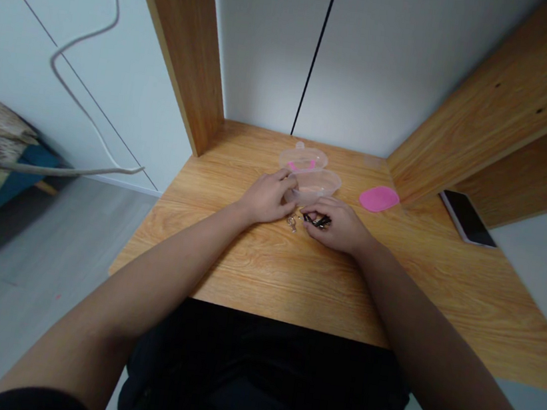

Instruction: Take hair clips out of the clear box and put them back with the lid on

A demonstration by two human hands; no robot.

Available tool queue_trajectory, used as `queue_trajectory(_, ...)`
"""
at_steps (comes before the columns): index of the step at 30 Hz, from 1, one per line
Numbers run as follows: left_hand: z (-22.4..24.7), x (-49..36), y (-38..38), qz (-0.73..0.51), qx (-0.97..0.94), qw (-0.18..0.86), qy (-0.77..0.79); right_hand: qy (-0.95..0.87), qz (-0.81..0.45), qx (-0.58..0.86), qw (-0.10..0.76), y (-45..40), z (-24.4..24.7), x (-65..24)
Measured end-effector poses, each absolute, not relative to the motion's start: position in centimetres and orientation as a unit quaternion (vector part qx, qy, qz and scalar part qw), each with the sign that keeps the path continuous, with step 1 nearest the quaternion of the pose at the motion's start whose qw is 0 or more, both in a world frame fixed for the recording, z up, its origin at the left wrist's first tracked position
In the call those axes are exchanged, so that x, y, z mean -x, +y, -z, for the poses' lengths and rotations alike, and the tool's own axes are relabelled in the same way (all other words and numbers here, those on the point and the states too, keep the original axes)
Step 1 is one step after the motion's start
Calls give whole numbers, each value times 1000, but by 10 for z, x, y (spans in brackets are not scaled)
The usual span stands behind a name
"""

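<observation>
My right hand [337,228] is closed around a small bunch of black and shiny metal pieces [320,222], possibly clips; their exact kind is too small to make out. Just left of it, a few small metal pieces [293,222] lie loose on the wooden tabletop [265,264]. My left hand [267,197] rests at the left end of a clear plastic box [319,183], its thumb and fingers apart around the near corner. The box's clear lid [304,159], with pink parts showing, lies open behind it.
A bright pink oval piece [379,199] lies right of the box. Farther right, a phone [468,218] lies against a wooden upright. Wooden panels [184,38] and a white back wall [273,50] enclose the table. A pale cable [89,36] hangs at the left.
</observation>
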State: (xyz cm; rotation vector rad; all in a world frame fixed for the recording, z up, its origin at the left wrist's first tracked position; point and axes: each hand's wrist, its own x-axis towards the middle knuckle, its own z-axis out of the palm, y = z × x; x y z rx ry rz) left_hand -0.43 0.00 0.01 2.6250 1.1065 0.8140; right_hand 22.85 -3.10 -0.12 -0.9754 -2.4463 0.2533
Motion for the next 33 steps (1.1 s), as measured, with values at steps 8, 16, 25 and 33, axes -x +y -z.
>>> queue_trajectory(8, -1, 4, 0, -267, -883, 91, 376, -897, -61, 333, 285, -33, -4, -229)
queue_trajectory(16, 0, 4, 1, -275, -889, 88, 356, -852, 21, 345, 393, -36, -7, -229)
queue_trajectory(25, 2, 3, 0, -288, -904, 93, 303, -815, 80, 388, 423, -32, -6, -235)
queue_trajectory(33, -1, 4, -1, -288, -912, 76, 282, -829, 43, 389, 400, -31, -9, -233)
